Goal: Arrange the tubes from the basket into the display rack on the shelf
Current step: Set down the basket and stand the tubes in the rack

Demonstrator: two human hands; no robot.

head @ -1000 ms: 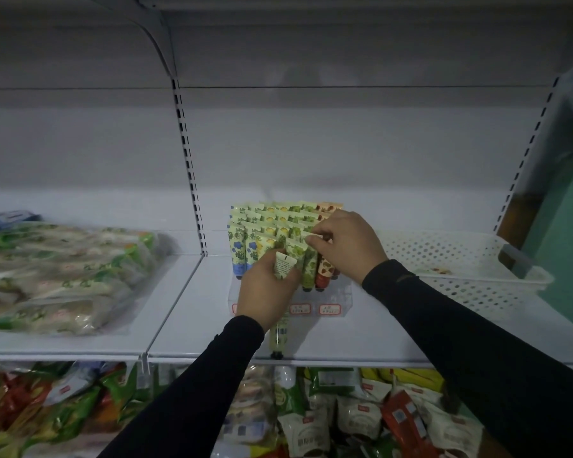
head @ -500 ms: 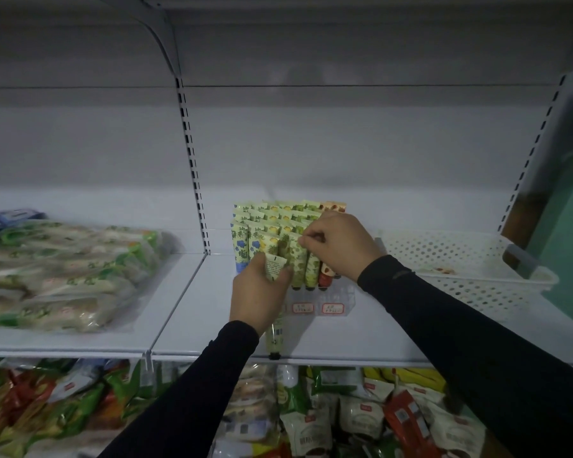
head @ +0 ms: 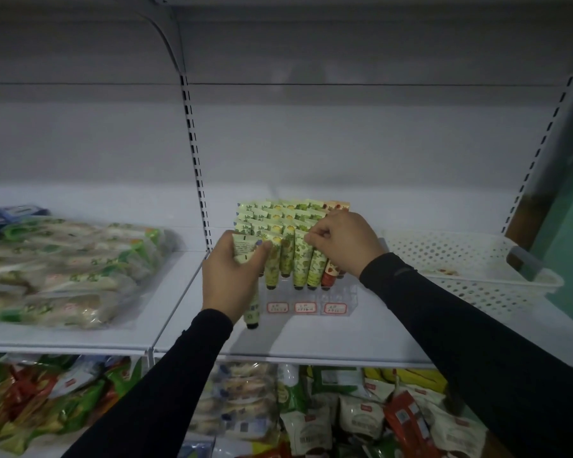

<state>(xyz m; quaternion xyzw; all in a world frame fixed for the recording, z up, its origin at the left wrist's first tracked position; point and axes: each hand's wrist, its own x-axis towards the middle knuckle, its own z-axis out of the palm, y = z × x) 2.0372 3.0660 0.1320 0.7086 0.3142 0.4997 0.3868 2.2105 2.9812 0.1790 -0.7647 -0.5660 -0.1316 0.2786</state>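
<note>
So compared to a second ago not much has moved. The left hand (head: 234, 277) has slid up a bit with its tube (head: 245, 256), so the crimped top now sits right against the left end of the front row, and the right hand (head: 343, 242) is still working at the top edge of a tube near the middle of the front row. The view also nudged slightly, nothing else.

Left hand is curled round that one tube, thumb on the front of it, with the dark cap poking out below the palm over the shelf (head: 311, 338). Right hand is bunched up, fingertips pinching the flat top of a green tube (head: 301, 256) that stands cap-down in the rack (head: 339, 297).

The rack is a clear stepped thing sitting mid-shelf with little red-bordered price labels (head: 305, 307) along its front. It's packed with rows of pale green and yellow printed tubes, plus a couple of red/orange ones at the right end, partly hidden behind the right wrist.

Just right of the rack is a white perforated basket (head: 460, 259); I can't really tell what's left inside. Left section of the shelf has a pile of bagged snacks (head: 63, 272) in clear wrap, and more snack bags (head: 344, 414) fill the shelf underneath.
</note>
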